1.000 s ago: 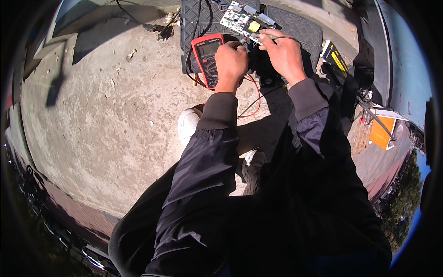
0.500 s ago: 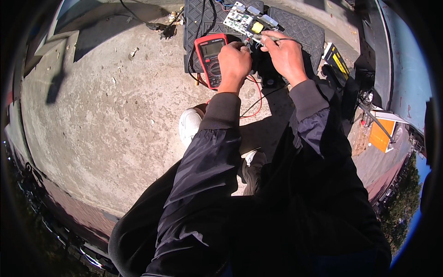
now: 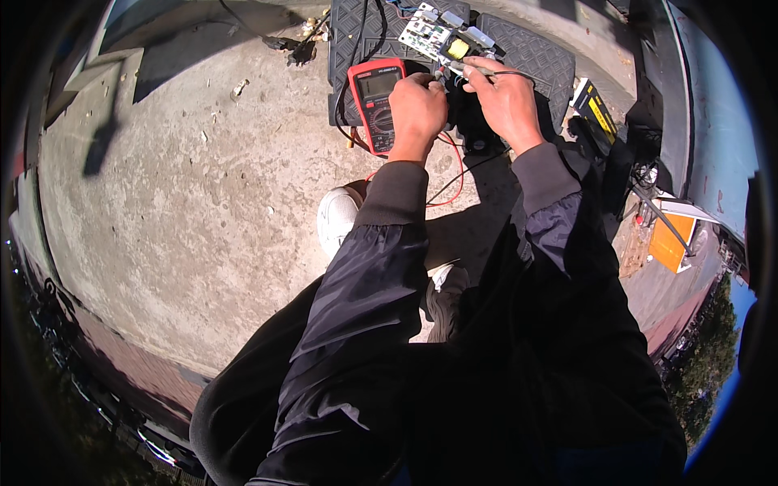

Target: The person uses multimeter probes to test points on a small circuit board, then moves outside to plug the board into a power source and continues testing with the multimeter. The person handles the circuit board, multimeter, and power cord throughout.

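My right hand is closed in a pinch round a slim grey pen-like tool with a dark cable trailing from it. The tool points toward the near edge of a white circuit board, which carries a yellow-wrapped transformer. My left hand is closed beside the board's near end, overlapping the right edge of a red multimeter. What its fingers grip is hidden. Red and black leads loop below the hands.
Under the board and the meter's upper part lies a dark ribbed plastic case. A black and yellow box stands to the right, with an orange panel farther off. My white shoe rests on the concrete below the meter.
The whole scene has shifted slightly to the right in view. Both hands keep nearly the same hold and place beside the board.
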Motion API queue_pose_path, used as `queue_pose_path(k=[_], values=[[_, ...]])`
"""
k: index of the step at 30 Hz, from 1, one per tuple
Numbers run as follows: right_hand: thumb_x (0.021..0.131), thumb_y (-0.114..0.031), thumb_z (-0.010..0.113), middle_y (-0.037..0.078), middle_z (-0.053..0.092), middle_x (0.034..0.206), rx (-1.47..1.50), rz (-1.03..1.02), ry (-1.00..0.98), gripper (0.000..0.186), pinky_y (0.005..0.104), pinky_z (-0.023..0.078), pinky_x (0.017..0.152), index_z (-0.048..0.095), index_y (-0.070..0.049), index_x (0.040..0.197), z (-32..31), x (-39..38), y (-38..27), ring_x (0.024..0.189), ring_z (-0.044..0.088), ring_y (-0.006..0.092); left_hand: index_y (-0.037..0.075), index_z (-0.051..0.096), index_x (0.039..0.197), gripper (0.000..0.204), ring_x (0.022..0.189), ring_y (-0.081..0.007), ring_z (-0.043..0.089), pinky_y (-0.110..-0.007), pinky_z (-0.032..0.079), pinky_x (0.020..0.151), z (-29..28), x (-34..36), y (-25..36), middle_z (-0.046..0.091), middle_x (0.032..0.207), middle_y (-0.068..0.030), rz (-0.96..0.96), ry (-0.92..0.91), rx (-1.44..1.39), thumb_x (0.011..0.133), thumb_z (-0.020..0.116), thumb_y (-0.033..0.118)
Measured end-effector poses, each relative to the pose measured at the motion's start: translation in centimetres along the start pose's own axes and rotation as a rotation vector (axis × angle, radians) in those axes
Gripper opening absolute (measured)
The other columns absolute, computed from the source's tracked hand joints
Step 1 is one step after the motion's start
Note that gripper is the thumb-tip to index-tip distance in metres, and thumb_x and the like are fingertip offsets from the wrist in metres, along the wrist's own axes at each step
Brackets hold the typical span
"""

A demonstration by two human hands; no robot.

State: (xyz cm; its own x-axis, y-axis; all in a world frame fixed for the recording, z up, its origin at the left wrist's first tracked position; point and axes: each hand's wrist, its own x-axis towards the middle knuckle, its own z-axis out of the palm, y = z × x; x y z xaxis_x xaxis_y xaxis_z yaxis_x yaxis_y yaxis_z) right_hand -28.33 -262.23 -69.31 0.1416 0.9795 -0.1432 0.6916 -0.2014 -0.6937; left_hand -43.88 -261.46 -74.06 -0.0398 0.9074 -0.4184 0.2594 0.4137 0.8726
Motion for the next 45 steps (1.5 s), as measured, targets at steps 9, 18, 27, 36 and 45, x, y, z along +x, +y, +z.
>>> queue_pose_path(k=[9,18,27,36,45], values=[[0.101,-0.025,0.069,0.016,0.08,0.095,-0.079,-0.055,0.056,0.031,0.0289,0.057,0.077,0.076,-0.002,0.121,0.5,-0.1,0.2,0.087,0.079,0.0178,-0.003,0.079,0.109,0.029,0.101,-0.0426,0.074,-0.044,0.057,0.094,0.1,-0.2,0.2,0.075,0.101,-0.029,-0.005,0.005,0.005,0.092,0.067,0.017],[0.101,-0.023,0.069,0.015,0.08,0.094,-0.085,-0.038,0.068,0.03,0.0293,0.057,0.077,0.076,-0.002,0.121,0.7,-0.3,0.2,0.086,0.079,0.0176,-0.001,0.078,0.112,0.033,0.096,-0.0389,0.076,-0.043,0.058,0.092,0.0,-0.6,1.0,0.077,0.096,-0.0253,0.089,0.043,0.162,0.092,0.064,0.022],[0.102,-0.021,0.069,0.014,0.08,0.099,-0.069,-0.09,0.088,0.028,0.0284,0.057,0.077,0.076,-0.001,0.12,1.0,-0.2,0.9,0.086,0.078,0.0163,0.0,0.078,0.112,0.033,0.104,-0.0422,0.074,-0.044,0.056,0.096,-0.2,-0.9,1.4,0.076,0.105,-0.0277,0.059,0.039,0.134,0.092,0.065,0.022],[0.102,-0.021,0.07,0.013,0.08,0.1,0.0,-0.006,0.041,0.029,0.0274,0.057,0.077,0.076,0.001,0.12,0.9,-0.2,0.8,0.086,0.078,0.0161,0.0,0.079,0.111,0.033,0.103,-0.0418,0.074,-0.044,0.056,0.095,-0.2,-0.7,1.0,0.076,0.104,-0.0272,0.069,0.035,0.133,0.092,0.064,0.022],[0.101,-0.024,0.072,0.014,0.08,0.1,0.049,0.058,0.026,0.032,0.0271,0.056,0.078,0.076,0.0,0.122,0.6,-0.3,0.0,0.087,0.078,0.0156,-0.002,0.079,0.107,0.03,0.089,-0.0365,0.077,-0.042,0.059,0.088,0.1,-0.1,0.3,0.076,0.088,-0.0231,0.063,0.031,0.083,0.092,0.064,0.02]])
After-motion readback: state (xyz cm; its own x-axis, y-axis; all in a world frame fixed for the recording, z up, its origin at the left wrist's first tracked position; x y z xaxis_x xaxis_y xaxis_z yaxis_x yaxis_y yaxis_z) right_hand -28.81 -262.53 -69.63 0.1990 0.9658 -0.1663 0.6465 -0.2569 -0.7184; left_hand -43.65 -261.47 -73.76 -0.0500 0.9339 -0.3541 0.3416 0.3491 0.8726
